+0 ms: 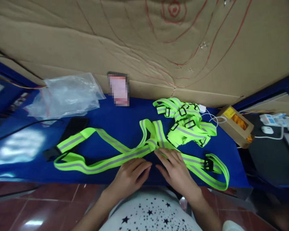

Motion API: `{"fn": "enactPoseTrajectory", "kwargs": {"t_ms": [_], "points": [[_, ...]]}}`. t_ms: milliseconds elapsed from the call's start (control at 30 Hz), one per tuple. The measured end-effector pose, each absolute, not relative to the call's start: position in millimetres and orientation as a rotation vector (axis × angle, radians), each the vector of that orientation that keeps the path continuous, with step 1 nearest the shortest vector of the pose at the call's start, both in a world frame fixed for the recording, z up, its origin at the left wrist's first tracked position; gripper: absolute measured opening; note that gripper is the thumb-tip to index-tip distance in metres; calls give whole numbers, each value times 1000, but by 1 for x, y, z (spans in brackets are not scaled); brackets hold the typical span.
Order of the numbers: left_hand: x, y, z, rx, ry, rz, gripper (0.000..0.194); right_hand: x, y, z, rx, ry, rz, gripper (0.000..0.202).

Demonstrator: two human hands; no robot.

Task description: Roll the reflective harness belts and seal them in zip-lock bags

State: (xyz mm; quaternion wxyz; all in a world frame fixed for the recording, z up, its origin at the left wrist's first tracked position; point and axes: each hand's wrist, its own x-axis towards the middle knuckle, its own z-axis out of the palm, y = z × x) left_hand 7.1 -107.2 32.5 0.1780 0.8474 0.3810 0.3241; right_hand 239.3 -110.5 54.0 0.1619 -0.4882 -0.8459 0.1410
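Note:
A neon-yellow reflective strap harness [125, 157] lies spread across the blue table, with a black buckle [208, 164] near its right end. My left hand [133, 175] rests at the lower edge of the strap, fingers curled together; whether anything is between them is hidden. My right hand [172, 163] is beside the middle, where the straps meet, its fingertips touching the strap and its thumb apart from the fingers. Behind it to the right sits a pile of similar straps [190, 125] with black slide buckles.
Clear plastic bags [67, 96] lie at the back left of the blue table [115, 117]. A black phone [74, 125] is partly under the strap. A screen device [119, 89] leans against the cardboard. An open carton [236, 125] and white cable stand right.

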Motion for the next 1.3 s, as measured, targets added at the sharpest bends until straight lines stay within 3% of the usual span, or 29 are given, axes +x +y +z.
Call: {"fn": "enactPoseTrajectory", "kwargs": {"t_ms": [100,267,433,567,733,967,1133,1300], "points": [[22,-101,43,2382,964,1005,21,283,-124,62,-1471,-2268,383,41],[43,-82,46,2519,854,981,24,397,-142,63,-1905,-1974,42,32],[59,-54,38,2881,893,516,42,439,-145,51,-1957,-2072,538,61],[55,-37,29,2983,937,273,41,440,-132,48,-1929,-1949,787,43],[40,-29,21,2912,1067,309,36,453,-124,38,-2003,-1354,646,45],[36,-28,15,2804,1211,363,39,470,-134,10,-1924,-975,329,34],[37,-30,14,2799,1266,319,40,469,-150,18,-2004,-1350,21,29],[38,-30,13,2793,1265,342,40,448,-159,47,-1897,-1720,245,28]]}}
